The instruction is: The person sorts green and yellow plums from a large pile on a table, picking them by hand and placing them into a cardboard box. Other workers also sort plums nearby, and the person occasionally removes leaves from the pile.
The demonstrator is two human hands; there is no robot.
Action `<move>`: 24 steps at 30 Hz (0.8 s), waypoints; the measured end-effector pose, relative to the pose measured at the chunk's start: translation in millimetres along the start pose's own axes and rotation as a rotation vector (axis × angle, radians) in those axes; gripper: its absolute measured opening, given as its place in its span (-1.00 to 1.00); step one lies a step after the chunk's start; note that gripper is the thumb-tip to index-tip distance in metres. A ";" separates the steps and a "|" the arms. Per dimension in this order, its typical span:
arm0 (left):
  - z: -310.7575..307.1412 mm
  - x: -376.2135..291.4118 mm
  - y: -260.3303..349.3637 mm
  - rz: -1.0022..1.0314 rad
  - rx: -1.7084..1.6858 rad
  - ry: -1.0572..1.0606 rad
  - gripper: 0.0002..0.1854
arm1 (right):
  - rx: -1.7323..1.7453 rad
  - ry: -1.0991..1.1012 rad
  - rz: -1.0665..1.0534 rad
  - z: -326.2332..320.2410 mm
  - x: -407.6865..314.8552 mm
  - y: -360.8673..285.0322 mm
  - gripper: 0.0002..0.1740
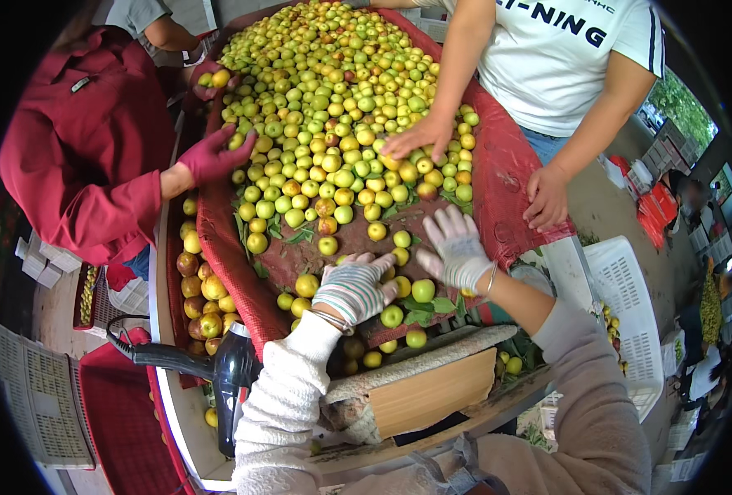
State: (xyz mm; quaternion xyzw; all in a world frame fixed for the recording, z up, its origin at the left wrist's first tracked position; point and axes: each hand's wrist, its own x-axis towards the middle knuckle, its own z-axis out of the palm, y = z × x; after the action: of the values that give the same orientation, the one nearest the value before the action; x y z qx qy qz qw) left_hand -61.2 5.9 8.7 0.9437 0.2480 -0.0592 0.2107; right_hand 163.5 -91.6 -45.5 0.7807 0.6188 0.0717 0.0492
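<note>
Yellow-green plum-like fruits (pixel 332 111) cover a red cloth-lined sorting table (pixel 366 238), with green leaves (pixel 420 309) among them. My left hand (pixel 355 286), in a striped knit glove, rests palm down over fruits near the table's near edge; a few fruits lie beside its fingers, and what is under the palm is hidden. My right hand (pixel 456 244), in a similar glove with a bracelet at the wrist, is spread with fingers apart just right of several loose fruits. No fruit shows in its grasp.
A co-worker's gloved hand (pixel 217 154) is at the left, another person's bare hand (pixel 422 139) on the fruits at the right. A black hair dryer (pixel 230 383) stands near my left arm. Cardboard (pixel 431 393) covers the near edge. A white plastic crate (pixel 626 315) stands at right.
</note>
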 end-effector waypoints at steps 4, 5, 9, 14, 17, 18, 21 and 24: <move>-8.9 10.1 -33.7 -0.180 -0.120 0.489 -0.46 | 0.258 0.027 -0.326 11.9 -36.5 -31.0 -0.18; -3.4 13.2 -49.1 -0.225 -0.077 0.663 -0.48 | 0.375 0.033 -0.377 0.0 -38.4 -38.5 -0.22; 18.0 20.0 -85.8 -0.294 -0.110 0.496 -0.46 | 0.518 0.243 -0.355 -30.6 11.5 -63.8 -0.53; -1.3 14.4 -72.8 -0.246 -0.135 0.373 -0.66 | 0.425 0.161 -0.395 -36.3 97.4 -118.5 -0.53; 1.3 8.9 -87.9 -0.282 -0.089 0.392 -0.73 | 0.172 -0.234 -0.322 -74.3 100.5 -153.4 -0.46; 0.8 7.9 -90.2 -0.293 -0.105 0.385 -0.73 | 0.214 -0.236 -0.289 -68.6 103.5 -157.2 -0.42; -9.6 12.6 -75.9 -0.301 -0.198 0.272 -0.60 | 0.182 -0.306 -0.252 -39.5 108.8 -144.4 -0.31; -13.0 6.6 -67.5 -0.359 -0.204 0.373 -0.63 | 0.294 -0.344 -0.204 -62.9 73.4 -122.8 -0.52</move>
State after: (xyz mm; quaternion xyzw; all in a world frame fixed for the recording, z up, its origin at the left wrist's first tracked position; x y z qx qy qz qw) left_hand -88.6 67.5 -5.9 0.8532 0.4503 0.1044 0.2415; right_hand 51.3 7.3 -0.1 0.7138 0.6806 -0.1586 0.0467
